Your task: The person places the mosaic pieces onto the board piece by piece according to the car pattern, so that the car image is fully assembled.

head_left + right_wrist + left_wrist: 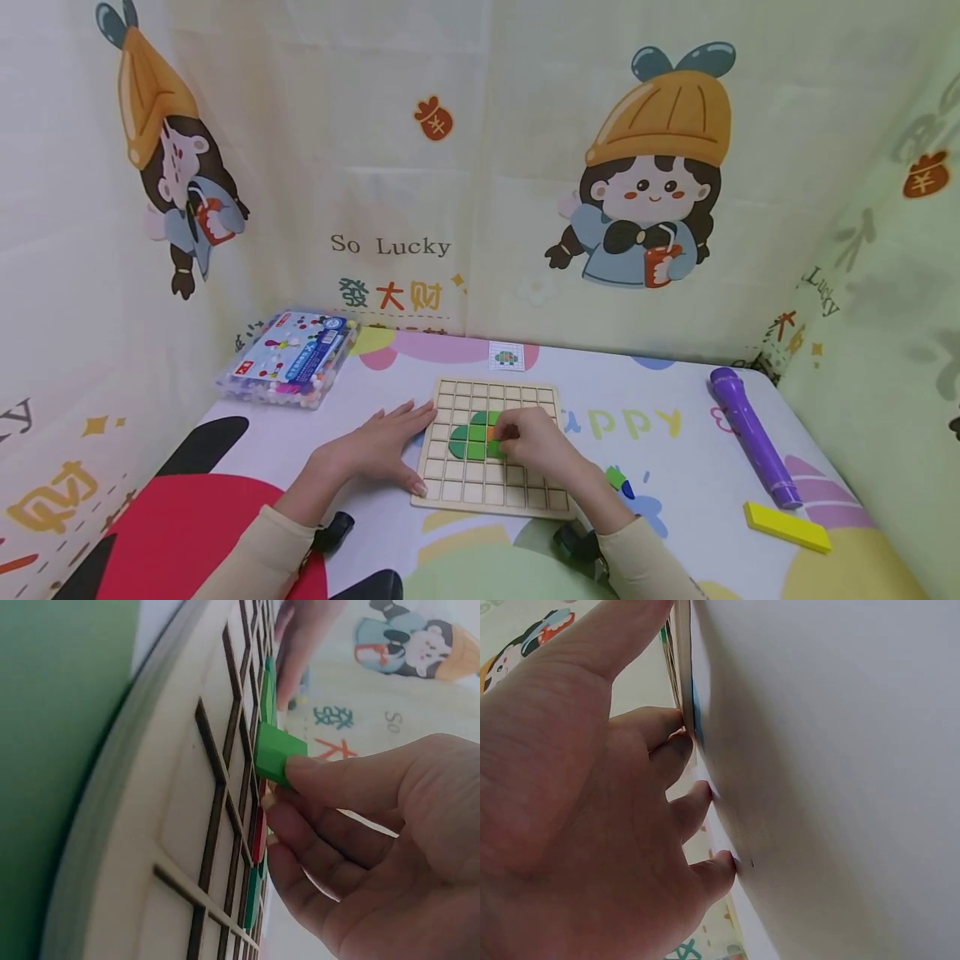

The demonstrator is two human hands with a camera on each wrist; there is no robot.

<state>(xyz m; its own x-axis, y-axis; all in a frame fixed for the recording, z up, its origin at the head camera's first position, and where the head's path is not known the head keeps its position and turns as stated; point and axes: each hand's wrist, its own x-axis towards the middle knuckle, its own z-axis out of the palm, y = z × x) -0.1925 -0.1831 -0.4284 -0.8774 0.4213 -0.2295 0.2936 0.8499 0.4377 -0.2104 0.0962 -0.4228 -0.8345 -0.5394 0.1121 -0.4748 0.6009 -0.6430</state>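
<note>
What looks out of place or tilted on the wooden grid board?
One green tile sticks up tilted from the wooden grid board, pinched by the right hand, not flat like its neighbours. The left hand rests at the board's edge.

The small card (506,357) shows a print too small to read.

A table (675,433) covered with a colourful cartoon-print cloth carries everything. A wooden grid board (491,454) lies flat near the front middle. A clear plastic box of coloured pieces (288,358) sits at the far left, a small pattern card (507,357) beyond the board, and a purple torch (752,435) and a yellow block (787,527) at the right.
</note>
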